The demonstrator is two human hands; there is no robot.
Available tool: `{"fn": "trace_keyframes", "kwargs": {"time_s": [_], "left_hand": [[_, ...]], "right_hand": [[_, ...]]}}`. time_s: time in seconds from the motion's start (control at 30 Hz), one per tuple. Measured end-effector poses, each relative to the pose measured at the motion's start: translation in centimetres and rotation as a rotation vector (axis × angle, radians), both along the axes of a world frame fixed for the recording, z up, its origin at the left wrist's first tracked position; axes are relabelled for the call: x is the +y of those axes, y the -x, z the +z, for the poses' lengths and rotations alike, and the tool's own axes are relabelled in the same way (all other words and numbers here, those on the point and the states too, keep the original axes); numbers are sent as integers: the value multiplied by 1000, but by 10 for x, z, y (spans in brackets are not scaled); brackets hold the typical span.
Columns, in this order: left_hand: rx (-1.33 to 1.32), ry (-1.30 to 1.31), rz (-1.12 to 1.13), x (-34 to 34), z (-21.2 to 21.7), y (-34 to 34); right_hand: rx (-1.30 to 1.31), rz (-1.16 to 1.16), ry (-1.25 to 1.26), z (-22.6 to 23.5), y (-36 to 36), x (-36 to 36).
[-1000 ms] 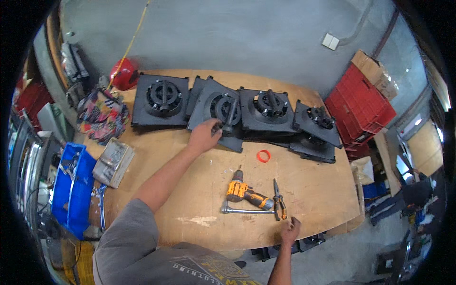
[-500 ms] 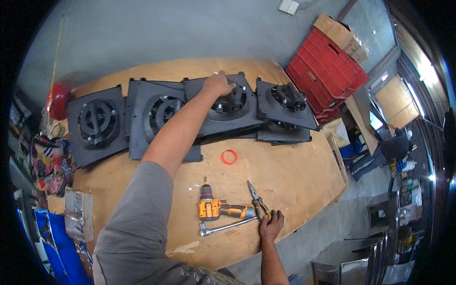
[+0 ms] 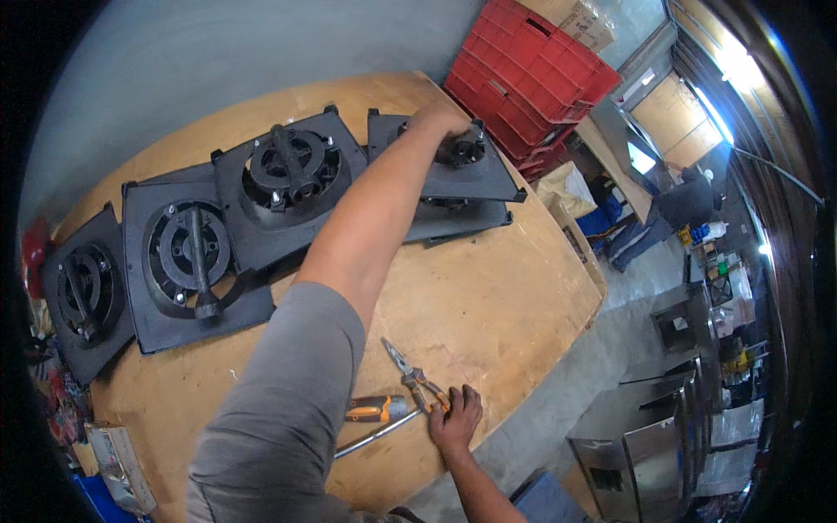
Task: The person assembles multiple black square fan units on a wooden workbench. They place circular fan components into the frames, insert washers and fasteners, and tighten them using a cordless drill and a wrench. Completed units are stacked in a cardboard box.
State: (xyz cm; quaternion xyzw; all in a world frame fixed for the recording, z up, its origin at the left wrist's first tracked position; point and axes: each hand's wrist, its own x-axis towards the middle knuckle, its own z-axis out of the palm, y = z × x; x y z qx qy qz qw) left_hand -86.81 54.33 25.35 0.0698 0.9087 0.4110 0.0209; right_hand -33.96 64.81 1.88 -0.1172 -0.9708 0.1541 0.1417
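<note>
My left arm stretches to the far right of the row, where my left hand (image 3: pixel 440 120) is on the burner-like part (image 3: pixel 462 150) of a black square panel (image 3: pixel 471 181); its fingers are mostly hidden. Several similar panels, each with a round ring and tube, lie leftward, such as one black panel (image 3: pixel 288 196). My right hand (image 3: pixel 455 420) rests on the table with fingers apart, its thumb side at the handles of orange-and-black pliers (image 3: pixel 416 379). Beside it lie a cordless drill (image 3: pixel 377 408), mostly behind my sleeve, and a metal wrench bar (image 3: pixel 375 436).
The wooden table (image 3: pixel 506 288) ends on the right above a grey floor. Stacked red crates (image 3: pixel 532 70) stand behind its far right corner. A person (image 3: pixel 671 213) is bent over farther right, near stacked metal cabinets (image 3: pixel 645 453). A small box (image 3: pixel 122 466) sits at lower left.
My left hand has moved from one panel's burner-like part to that of the rightmost panel. The view has shifted right, and my sleeve now covers much of the drill. The red-orange ring is out of sight.
</note>
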Motion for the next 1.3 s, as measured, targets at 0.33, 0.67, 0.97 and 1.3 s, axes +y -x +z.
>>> {"fn": "trace_keyframes", "kwargs": {"time_s": [0.33, 0.67, 0.97, 1.3], "left_hand": [[72, 63, 61, -1, 9, -20], [317, 168, -239, -80, 115, -189], [193, -87, -139, -233, 70, -558], [-166, 305, 514, -339, -59, -774]], "right_hand": [[-40, 6, 37, 3, -1, 1], [-61, -28, 60, 3, -4, -2], [-136, -21, 63, 8, 2, 4], [247, 47, 235, -25, 2, 25]]}}
